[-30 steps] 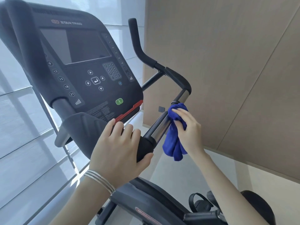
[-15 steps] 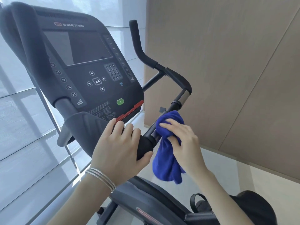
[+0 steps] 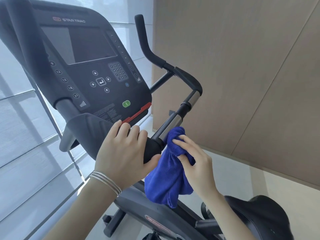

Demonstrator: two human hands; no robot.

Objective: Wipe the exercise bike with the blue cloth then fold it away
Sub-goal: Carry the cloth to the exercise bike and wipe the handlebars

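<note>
"Where is the blue cloth (image 3: 168, 172)?"
"Bunched on the silver bar (image 3: 171, 122) of the bike (image 3: 136, 203), hanging long-way down. The right hand (image 3: 197, 163) squeezes it there."
"And the left hand (image 3: 123, 153)?"
"It grips the bar's black end (image 3: 152, 149). The screen panel (image 3: 90, 78) says STAR TRAC."

Left hand (image 3: 124, 153) wraps the handlebar end (image 3: 152, 149). Right hand (image 3: 195, 163) sits just right of that grip, pinching the cloth (image 3: 166, 179) against the bar (image 3: 170, 124). The cloth hangs below both grips. The bar runs up and away to the right. Console (image 3: 90, 66) is above-left, behind the left grip. Bike frame (image 3: 138, 203) is underneath, seat (image 3: 259, 215) below-right. Wall (image 3: 242, 66) is behind, window (image 3: 20, 135) far left.
</note>
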